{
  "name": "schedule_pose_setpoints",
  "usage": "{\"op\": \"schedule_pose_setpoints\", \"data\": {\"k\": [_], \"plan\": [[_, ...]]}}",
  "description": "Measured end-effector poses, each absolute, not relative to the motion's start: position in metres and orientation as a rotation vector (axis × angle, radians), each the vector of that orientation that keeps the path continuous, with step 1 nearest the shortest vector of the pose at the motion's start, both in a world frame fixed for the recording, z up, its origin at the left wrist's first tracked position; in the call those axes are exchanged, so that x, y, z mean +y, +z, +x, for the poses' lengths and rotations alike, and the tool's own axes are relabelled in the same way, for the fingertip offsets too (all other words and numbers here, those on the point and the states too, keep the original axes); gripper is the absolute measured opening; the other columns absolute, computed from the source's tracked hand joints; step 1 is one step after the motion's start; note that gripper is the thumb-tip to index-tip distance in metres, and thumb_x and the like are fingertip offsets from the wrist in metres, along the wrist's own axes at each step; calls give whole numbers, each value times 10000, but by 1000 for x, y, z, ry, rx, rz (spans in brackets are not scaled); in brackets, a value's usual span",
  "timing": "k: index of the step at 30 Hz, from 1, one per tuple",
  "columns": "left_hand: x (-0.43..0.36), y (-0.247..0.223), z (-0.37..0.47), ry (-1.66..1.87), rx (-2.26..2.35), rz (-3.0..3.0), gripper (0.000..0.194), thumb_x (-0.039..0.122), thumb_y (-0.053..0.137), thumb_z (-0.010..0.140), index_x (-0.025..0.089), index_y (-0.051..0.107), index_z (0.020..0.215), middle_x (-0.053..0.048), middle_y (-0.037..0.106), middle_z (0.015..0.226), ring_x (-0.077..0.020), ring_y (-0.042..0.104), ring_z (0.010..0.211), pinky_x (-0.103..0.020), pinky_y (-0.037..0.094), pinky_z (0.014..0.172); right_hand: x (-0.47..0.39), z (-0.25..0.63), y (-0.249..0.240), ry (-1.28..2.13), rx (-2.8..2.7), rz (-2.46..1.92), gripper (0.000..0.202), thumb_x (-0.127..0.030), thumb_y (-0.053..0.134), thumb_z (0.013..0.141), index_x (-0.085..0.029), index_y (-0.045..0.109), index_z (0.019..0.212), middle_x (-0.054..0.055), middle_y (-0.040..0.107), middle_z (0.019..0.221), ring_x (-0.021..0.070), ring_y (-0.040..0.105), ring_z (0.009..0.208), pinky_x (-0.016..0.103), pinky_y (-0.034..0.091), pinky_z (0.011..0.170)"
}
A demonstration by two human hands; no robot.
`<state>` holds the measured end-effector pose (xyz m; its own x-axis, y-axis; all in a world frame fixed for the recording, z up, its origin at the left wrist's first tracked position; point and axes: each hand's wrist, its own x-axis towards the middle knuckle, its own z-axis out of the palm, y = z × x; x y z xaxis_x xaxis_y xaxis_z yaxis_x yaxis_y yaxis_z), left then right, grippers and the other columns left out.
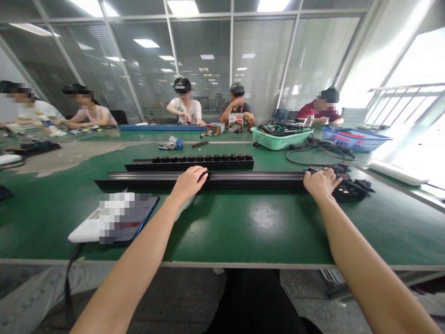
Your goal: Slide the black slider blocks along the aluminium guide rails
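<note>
A long black rail with a grey channel along its top lies across the green table in front of me. My left hand is closed at the middle of this rail, with a small black part at its fingertips. At the rail's right end, my right hand reaches over a pile of black parts, its fingers apart. Some of that pile is hidden behind the hand. Behind the long rail lies a shorter black strip carrying a row of several black modules.
A phone and a white device lie at the left. Farther back are grey-blue gloves, a green basket of cables and a blue basket. A loose black cable curls nearby. Several people sit across the table.
</note>
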<state>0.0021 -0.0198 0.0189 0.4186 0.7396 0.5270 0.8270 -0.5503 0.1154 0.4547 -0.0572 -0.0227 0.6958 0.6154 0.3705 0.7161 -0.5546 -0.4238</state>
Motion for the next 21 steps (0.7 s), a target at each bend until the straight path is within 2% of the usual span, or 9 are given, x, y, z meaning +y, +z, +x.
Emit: {"op": "schedule_pose_setpoints", "data": {"k": [7,12,16,19,21], "plan": [[-21,20,2,-813,-1396,-2510,391,354,434,1033,184,693,1272,-100,690,1341,-264,623,1257,-413,525,1072,-60,458,-22,-265,-1017,-2317,669,-339,377,946,167,484,1369,357,427,1454,385,344,1455,491,114,1275],[-21,19,1,-820,-1390,-2507,390,360,429,1032,201,694,1270,-96,688,1341,-256,622,1252,-407,523,1073,-61,479,-26,-256,-964,-2271,541,-235,367,914,102,611,1260,351,460,1427,387,388,1423,543,216,1236],[-20,19,2,-816,-1390,-2514,396,355,426,1031,187,694,1269,-103,689,1338,-261,621,1250,-414,518,1079,-62,490,-29,-262,-1010,-2293,497,-225,370,909,57,675,1184,327,495,1409,389,418,1409,568,202,1239],[-21,20,2,-804,-1392,-2521,402,357,421,1033,180,693,1271,-109,688,1339,-265,620,1253,-418,515,1083,-62,491,-31,-285,-1024,-2298,507,-266,373,927,25,660,1227,310,491,1438,391,442,1388,605,177,1237],[-21,20,2,-803,-1390,-2519,400,357,422,1034,183,694,1270,-106,688,1339,-261,618,1259,-413,513,1087,-61,491,-32,-290,-1013,-2307,525,-298,365,946,10,634,1275,307,467,1480,395,408,1418,633,161,1230]]}}
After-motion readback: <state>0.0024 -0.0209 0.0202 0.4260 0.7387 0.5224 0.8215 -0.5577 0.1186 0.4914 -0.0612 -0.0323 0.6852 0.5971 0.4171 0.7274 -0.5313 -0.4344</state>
